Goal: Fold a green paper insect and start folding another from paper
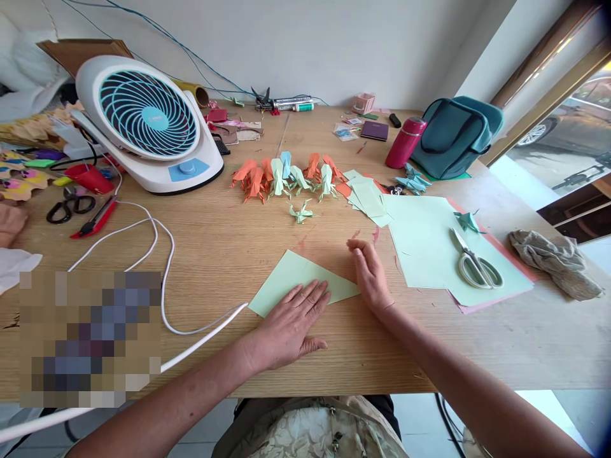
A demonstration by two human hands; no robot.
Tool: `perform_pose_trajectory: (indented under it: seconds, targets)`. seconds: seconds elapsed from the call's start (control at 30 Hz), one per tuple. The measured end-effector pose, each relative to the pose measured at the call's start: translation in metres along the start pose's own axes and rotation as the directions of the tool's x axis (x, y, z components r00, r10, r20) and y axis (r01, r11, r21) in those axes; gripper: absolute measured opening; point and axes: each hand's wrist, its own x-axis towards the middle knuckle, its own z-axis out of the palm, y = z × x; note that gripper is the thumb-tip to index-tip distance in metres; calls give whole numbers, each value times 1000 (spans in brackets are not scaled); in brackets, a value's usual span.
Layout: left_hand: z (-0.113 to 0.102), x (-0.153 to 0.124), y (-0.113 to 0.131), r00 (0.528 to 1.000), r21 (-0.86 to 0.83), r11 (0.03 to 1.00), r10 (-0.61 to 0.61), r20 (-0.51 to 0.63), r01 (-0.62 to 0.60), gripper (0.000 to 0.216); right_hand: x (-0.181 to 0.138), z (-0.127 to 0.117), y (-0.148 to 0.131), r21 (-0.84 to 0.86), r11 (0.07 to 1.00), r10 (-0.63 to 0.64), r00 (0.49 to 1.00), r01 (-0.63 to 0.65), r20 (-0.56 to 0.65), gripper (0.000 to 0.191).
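A pale green sheet of paper (291,275), folded into a triangle, lies on the wooden table (229,248) in front of me. My left hand (289,324) lies flat on its near edge, fingers stretched out and apart. My right hand (370,273) rests edge-down at the paper's right corner, fingers together and extended, holding nothing. One small green folded figure (301,212) lies just beyond the sheet. Behind it stands a row of orange, green and blue origami figures (286,175).
A stack of green sheets (424,245) with grey-handled scissors (475,262) lies at the right, beside a grey rag (556,262). A white desk fan (147,124) and white cable (157,254) are at the left. A red bottle (405,142) and teal bag (453,137) stand at the back.
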Motion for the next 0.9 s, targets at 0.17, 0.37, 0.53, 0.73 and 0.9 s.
perform_pose_trajectory:
  seconds: [0.17, 0.37, 0.53, 0.73, 0.9]
  targets:
    - [3, 0, 0, 1000, -17, 1000, -4, -5, 3, 83, 17, -13, -2, -30, 999, 21, 986, -26, -167, 21]
    - [6, 0, -1, 1000, -26, 1000, -11, 2, 11, 83, 19, 36, -23, -273, 925, -248, 964, 264, 92, 25]
    - [0, -1, -1, 1000, -69, 998, -4, -10, 3, 85, 13, 52, -19, -588, 734, -177, 932, 338, 315, 43]
    - [-14, 9, -6, 992, -181, 983, -29, -124, 6, 45, 10, 52, -16, -687, 625, -186, 926, 369, 328, 52]
    - [-11, 19, -16, 964, -244, 964, -161, -213, 107, 20, 9, 52, -14, -712, 597, -200, 929, 369, 313, 51]
